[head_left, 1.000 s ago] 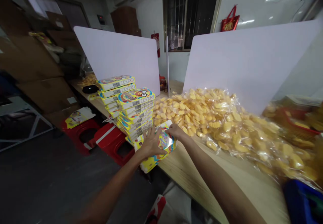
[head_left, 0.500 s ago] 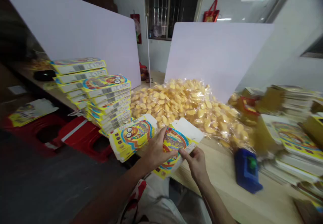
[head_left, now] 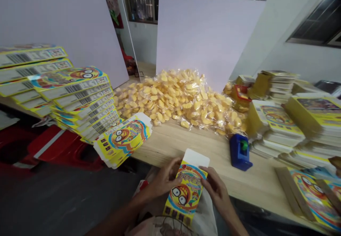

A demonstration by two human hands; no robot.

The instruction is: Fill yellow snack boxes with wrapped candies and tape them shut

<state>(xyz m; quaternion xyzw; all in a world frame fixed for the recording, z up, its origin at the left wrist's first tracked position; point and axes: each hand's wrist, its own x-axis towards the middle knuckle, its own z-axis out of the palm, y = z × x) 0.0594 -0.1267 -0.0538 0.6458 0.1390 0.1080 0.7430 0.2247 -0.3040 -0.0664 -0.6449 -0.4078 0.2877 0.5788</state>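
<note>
A yellow printed carton (head_left: 185,190), with a cartoon face in glasses and a raised white end flap, is held upright between both hands near my lap. My left hand (head_left: 165,179) grips its left edge, thumb on the front. On the opposite edge, my right hand (head_left: 215,184) presses near the top corner, fingers around the side. Left of my hands, a few flat cartons (head_left: 124,138) lie overlapped at the table edge, beside a tall pile of filled-looking boxes (head_left: 87,94).
Clear bags of yellow pieces (head_left: 173,97) are heaped mid-table. A blue tape dispenser (head_left: 239,152) stands right of them. Stacks of flat cartons (head_left: 274,122) cover the right side. White panels (head_left: 207,40) rise behind. Red stools (head_left: 64,147) stand at the left.
The carton has come down and right, toward my lap, and turned more upright with its face toward me. Both hands moved with it. The view has swung to the right.
</note>
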